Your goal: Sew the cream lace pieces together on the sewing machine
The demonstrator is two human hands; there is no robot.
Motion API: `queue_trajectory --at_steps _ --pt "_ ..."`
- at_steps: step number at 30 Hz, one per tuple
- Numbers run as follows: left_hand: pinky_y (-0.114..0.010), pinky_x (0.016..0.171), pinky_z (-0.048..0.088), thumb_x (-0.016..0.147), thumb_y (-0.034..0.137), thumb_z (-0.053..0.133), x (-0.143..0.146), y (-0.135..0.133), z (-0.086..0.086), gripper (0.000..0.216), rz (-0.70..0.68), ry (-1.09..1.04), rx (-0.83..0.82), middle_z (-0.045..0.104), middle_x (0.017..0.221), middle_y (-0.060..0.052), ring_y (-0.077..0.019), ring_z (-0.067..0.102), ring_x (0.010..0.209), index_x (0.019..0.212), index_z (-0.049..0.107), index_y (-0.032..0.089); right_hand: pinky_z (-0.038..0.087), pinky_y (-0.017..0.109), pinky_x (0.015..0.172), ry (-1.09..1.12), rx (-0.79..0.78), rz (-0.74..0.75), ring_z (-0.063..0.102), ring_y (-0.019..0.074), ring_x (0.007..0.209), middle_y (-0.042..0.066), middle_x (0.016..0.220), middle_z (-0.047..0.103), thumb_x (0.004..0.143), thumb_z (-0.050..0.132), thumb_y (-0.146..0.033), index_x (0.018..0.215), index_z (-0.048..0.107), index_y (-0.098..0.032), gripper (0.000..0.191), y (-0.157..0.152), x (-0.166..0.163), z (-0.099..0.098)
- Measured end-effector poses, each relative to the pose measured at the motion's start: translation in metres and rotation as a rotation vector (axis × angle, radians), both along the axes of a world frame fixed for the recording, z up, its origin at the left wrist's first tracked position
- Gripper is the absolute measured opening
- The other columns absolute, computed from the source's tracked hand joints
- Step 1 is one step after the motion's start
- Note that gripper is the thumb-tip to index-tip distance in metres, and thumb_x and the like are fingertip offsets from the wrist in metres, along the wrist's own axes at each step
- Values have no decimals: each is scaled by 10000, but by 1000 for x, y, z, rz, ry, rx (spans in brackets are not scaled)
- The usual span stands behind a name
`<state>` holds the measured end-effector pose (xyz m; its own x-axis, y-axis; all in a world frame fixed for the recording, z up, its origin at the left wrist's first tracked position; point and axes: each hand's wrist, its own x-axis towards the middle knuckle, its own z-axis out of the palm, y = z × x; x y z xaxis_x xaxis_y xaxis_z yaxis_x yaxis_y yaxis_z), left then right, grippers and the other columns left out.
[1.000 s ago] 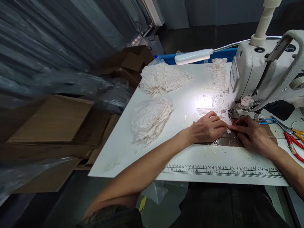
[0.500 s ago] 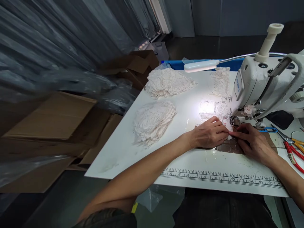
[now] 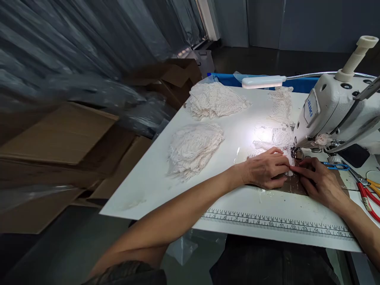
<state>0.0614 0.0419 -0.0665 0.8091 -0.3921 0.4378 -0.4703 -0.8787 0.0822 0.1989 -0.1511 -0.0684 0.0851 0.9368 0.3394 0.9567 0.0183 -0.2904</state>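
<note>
Since left hand [image 3: 265, 170] and right hand [image 3: 320, 180] meet at the near end of the white lace [image 3: 288, 153], by the JUKI sewing machine [image 3: 320, 114]'s presser foot [image 3: 296, 153], uneven tension could skew it; pinching or just pressing, can't tell.

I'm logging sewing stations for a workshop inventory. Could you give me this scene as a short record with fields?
Left hand: over white lace, fingers bent
Right hand: index fingertip close to left fingertips
Machine: white sewing machine, marked JUKI
Lace piles: two, left of machine
Lamp: white, above far side
Ruler strip: along near edge
Tools: red-handled tool, right
</note>
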Motion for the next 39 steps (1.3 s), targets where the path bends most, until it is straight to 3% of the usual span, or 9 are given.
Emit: queue_trajectory --at_steps 8,21,29,35,39 --pt "-356 892 464 918 271 446 0 2 -1 231 -31 44 -100 666 1011 -120 -184 612 897 944 621 121 564 331 682 -14 -17 -23 609 210 888 101 1070 573 937 446 -210 1202 669 -251 348 0 0 -1" --pt "-391 921 463 907 303 457 0 3 0 261 26 80 -78 642 1077 -130 -201 607 954 1043 598 131 489 254 516 -152 1 -89 599 192 769 114 994 585 944 409 -206 1238 653 -233 383 6 -3 -3" --pt "-416 897 461 919 368 450 0 -6 -2 364 128 45 -19 613 1110 -165 -239 585 992 1101 592 88 551 307 629 21 34 -92 625 203 803 143 1007 593 987 387 -264 1256 638 -177 379 3 0 -4" --pt "-431 977 416 978 298 416 3 -7 -3 275 198 40 41 630 1135 -124 -205 588 1010 1107 599 138 555 334 730 172 95 -177 648 214 887 103 1029 633 965 433 -286 1188 653 -192 327 0 4 1" --pt "-345 845 456 1009 213 395 8 -4 -1 237 209 -18 39 660 1065 -104 -163 596 893 1015 616 128 537 311 695 176 157 -205 641 198 834 85 943 636 940 443 -262 1017 668 -176 252 -2 12 8"
